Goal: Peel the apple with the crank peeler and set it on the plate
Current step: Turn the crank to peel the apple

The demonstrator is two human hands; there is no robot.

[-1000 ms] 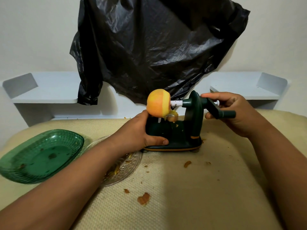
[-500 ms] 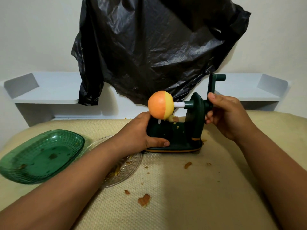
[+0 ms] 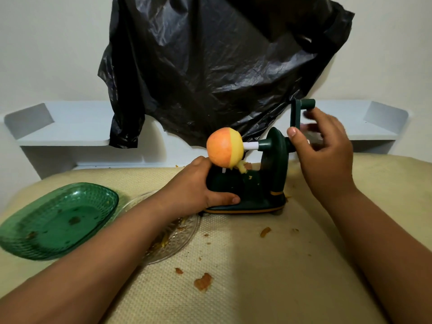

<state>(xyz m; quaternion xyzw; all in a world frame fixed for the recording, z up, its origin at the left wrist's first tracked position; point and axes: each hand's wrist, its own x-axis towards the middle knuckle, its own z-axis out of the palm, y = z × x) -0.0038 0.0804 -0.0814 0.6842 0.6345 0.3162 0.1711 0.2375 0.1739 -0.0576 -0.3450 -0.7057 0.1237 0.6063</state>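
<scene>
The apple [image 3: 222,148] is skewered on the white shaft of the dark green crank peeler [image 3: 273,160]. Its left part still has orange skin and its right part is peeled yellow, with a curl of peel hanging beneath it. My left hand [image 3: 191,190] grips the peeler's base, thumb across the front. The crank handle [image 3: 305,105] points straight up with its knob free. My right hand [image 3: 327,155] hovers just below the knob with blurred, loosely spread fingers and its thumb beside the crank arm. A green plate [image 3: 58,220] lies at the left, with a few crumbs on it.
A clear glass plate [image 3: 182,232] holding peel scraps sits under my left forearm. Bits of peel [image 3: 203,281] lie on the beige mat in front of the peeler. A black plastic bag [image 3: 210,66] hangs on the wall behind, over white shelves [image 3: 63,134].
The crank swung from pointing right to straight up, turning the apple. My right hand let go of the crank, and its fingers now spread below the knob. My left hand kept its grip.
</scene>
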